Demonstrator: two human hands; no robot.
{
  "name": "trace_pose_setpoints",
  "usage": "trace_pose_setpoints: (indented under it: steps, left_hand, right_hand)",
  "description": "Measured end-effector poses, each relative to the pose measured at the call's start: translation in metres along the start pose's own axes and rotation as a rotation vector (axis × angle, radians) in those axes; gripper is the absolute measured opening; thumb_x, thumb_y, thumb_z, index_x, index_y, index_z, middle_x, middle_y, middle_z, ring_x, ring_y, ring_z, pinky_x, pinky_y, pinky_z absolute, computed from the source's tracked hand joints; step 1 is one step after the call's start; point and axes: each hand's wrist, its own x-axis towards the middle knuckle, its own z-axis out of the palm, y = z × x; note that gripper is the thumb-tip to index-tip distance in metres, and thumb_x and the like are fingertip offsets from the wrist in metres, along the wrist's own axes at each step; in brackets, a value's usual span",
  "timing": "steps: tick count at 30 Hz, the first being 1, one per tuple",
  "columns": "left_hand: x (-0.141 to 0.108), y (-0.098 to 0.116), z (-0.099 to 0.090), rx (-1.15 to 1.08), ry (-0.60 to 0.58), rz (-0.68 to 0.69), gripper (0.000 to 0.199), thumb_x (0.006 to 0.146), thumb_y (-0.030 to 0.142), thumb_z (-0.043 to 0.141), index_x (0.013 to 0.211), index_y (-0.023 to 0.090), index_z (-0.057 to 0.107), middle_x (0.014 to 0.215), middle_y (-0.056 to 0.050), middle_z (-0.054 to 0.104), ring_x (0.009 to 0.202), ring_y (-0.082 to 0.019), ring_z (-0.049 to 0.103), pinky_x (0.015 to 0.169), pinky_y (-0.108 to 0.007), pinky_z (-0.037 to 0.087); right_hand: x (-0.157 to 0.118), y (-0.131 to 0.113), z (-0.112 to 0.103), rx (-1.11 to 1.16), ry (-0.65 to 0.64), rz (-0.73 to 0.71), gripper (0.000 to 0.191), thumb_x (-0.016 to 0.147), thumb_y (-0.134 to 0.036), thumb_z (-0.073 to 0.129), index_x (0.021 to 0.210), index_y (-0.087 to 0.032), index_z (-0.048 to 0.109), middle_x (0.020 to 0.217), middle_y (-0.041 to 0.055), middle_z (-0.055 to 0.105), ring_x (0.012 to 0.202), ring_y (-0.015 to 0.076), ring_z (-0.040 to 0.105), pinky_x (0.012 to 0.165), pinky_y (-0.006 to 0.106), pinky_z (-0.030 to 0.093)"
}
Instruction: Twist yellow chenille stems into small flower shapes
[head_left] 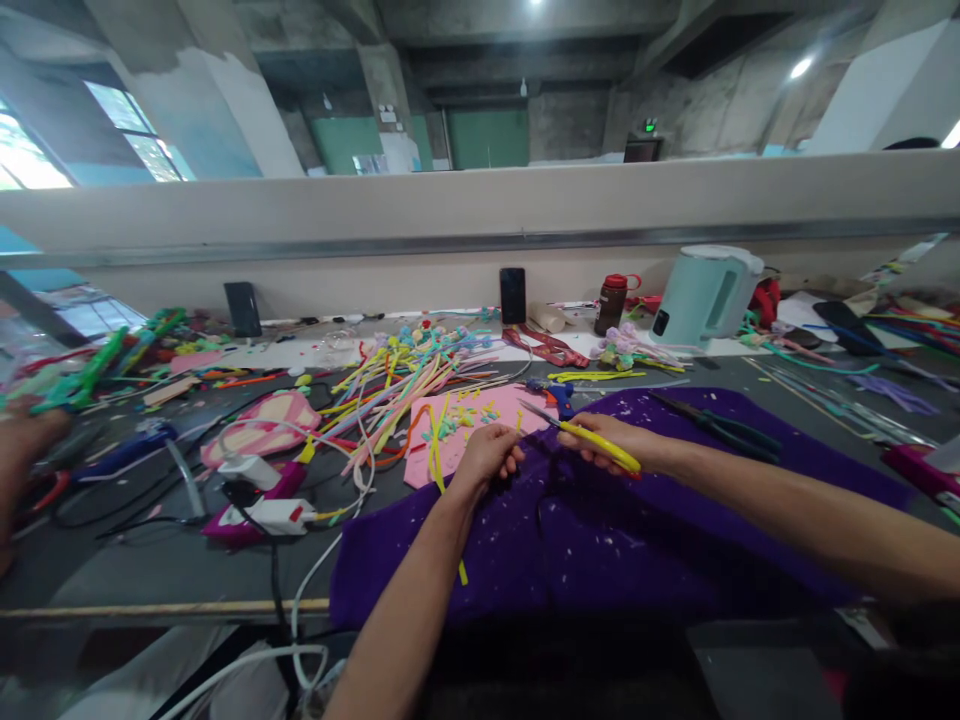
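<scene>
My left hand [491, 458] is closed in a pinch over a purple cloth [480, 545], and a short end of yellow pipe cleaner [519, 421] sticks up at its fingertips. In my right hand [596, 445] are scissors [604, 447] with yellow handles; their blades point left, just above the left fingertips. Another long yellow pipe cleaner [436, 450] runs under my left wrist. Behind the left hand lies a pink sheet [421, 468] strewn with small yellow and green cut pieces [459, 418]. A blue glue gun [559, 398] rests beyond the scissors.
Pliers [720, 425] lie on the cloth at right. Many coloured pipe cleaners [390, 405] are heaped at centre left. Power strips with plugs [259, 515] and cables crowd the left. A kettle [701, 295], a bottle [615, 305] and a phone [513, 295] stand behind. Another person's hand [30, 440] is far left.
</scene>
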Motion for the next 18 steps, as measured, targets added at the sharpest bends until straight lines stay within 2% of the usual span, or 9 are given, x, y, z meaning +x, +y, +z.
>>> trace_pose_setpoints:
  steps: [5,11,16,18]
  left_hand:
    - [-0.001,0.004,-0.001,-0.200,-0.002,0.101,0.020,0.071,0.033,0.055,0.072,0.015,0.049,0.051,0.003,0.056,0.030,-0.003,0.040,0.030,-0.015,0.024]
    - [-0.006,0.006,0.001,-0.223,-0.071,0.093,0.016,0.069,0.026,0.053,0.080,0.014,0.051,0.050,0.004,0.055,0.029,-0.003,0.039,0.029,-0.015,0.022]
    - [-0.004,0.004,0.001,-0.253,-0.095,0.099,0.014,0.068,0.025,0.054,0.077,0.014,0.051,0.050,0.003,0.056,0.028,-0.003,0.039,0.028,-0.014,0.021]
    - [-0.002,0.003,0.000,-0.256,-0.087,0.079,0.016,0.069,0.028,0.055,0.075,0.014,0.051,0.051,0.003,0.057,0.029,-0.003,0.040,0.029,-0.014,0.022]
  right_hand:
    - [-0.017,-0.003,0.009,-0.076,-0.006,-0.057,0.054,0.064,-0.062,0.056,0.100,-0.023,0.047,0.066,-0.0037,0.049,0.044,0.0049,0.047,0.036,0.016,0.042]
    - [-0.019,-0.015,0.026,-0.130,-0.025,-0.114,0.056,0.065,-0.063,0.055,0.100,-0.020,0.045,0.065,-0.0038,0.049,0.044,0.0063,0.047,0.037,0.017,0.041]
    - [-0.006,-0.013,0.029,-0.158,0.070,-0.211,0.048,0.066,-0.056,0.058,0.093,-0.017,0.051,0.072,-0.0023,0.053,0.053,0.0054,0.046,0.044,0.016,0.037]
    - [0.001,-0.010,0.026,-0.144,0.092,-0.197,0.045,0.066,-0.054,0.060,0.091,-0.017,0.054,0.074,-0.0022,0.053,0.057,0.0051,0.046,0.047,0.015,0.036]
